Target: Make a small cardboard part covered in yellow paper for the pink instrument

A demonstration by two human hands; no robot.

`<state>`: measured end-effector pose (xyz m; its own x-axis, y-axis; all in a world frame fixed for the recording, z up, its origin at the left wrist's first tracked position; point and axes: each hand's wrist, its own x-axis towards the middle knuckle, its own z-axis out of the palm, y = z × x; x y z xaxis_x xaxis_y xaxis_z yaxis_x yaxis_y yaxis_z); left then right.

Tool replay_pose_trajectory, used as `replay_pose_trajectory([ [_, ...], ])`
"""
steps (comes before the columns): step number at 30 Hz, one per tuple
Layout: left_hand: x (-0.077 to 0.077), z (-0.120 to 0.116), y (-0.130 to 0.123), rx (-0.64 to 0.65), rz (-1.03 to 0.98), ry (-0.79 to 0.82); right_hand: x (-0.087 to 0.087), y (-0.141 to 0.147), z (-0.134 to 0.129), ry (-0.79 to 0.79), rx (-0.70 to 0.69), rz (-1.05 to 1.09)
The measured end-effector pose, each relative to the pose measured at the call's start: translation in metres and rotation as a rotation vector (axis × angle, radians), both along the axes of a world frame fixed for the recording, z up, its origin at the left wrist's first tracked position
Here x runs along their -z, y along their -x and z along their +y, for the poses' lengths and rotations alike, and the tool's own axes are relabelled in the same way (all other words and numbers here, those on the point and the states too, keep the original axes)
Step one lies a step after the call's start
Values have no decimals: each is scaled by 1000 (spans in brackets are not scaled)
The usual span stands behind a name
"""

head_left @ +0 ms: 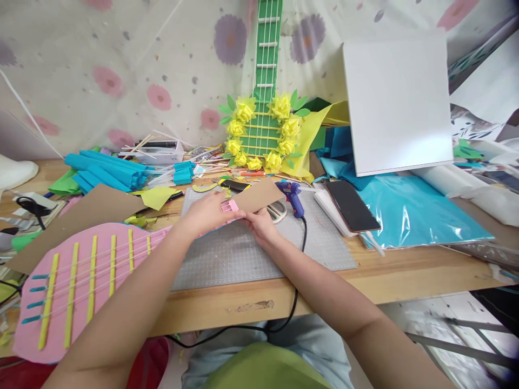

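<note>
A pink craft guitar (60, 302) with yellow strips, blue pegs and white strings lies tilted at the left, its neck running behind my left forearm. My left hand (206, 212) is closed over that neck near its far end, where a small pink piece shows between the fingers. At the tip, my right hand (261, 227) pinches the edge with thumb and fingers, close to the left fingertips. Just beyond both hands is a piece of brown cardboard (261, 195). Scissors (278, 211) lie partly hidden behind the right hand.
A purple glue gun (292, 198) rests on the grey cutting mat (324, 254), its black cord hanging over the table edge. A phone (352, 205) lies to the right. Behind stand a green flower-trimmed guitar (259, 129) and a white panel (399, 102). Blue crepe paper (111, 170) lies left.
</note>
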<state>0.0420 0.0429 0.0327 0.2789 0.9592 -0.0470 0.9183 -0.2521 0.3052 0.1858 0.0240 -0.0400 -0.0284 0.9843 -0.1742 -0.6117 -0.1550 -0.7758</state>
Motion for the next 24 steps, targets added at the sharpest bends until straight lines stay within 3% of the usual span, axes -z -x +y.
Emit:
replay_pose_trajectory([
  [3, -6, 29, 15, -66, -200, 55, 0, 0, -1, 12, -10, 7],
  [8, -3, 53, 21, -210, -496, 543, 1, 1, 0, -6, -20, 0],
  [10, -2, 53, 19, -216, -560, 633, 1, 1, 0, -9, -26, 2],
  [14, 1, 52, 15, -215, -576, 589, 0, 0, 0, -26, -47, -7],
  [19, 6, 55, 15, -198, -578, 409, 1, -4, 8, -18, -31, -66],
  [24, 11, 55, 20, -158, -593, 391, 1, -14, 18, -17, -1, -140],
])
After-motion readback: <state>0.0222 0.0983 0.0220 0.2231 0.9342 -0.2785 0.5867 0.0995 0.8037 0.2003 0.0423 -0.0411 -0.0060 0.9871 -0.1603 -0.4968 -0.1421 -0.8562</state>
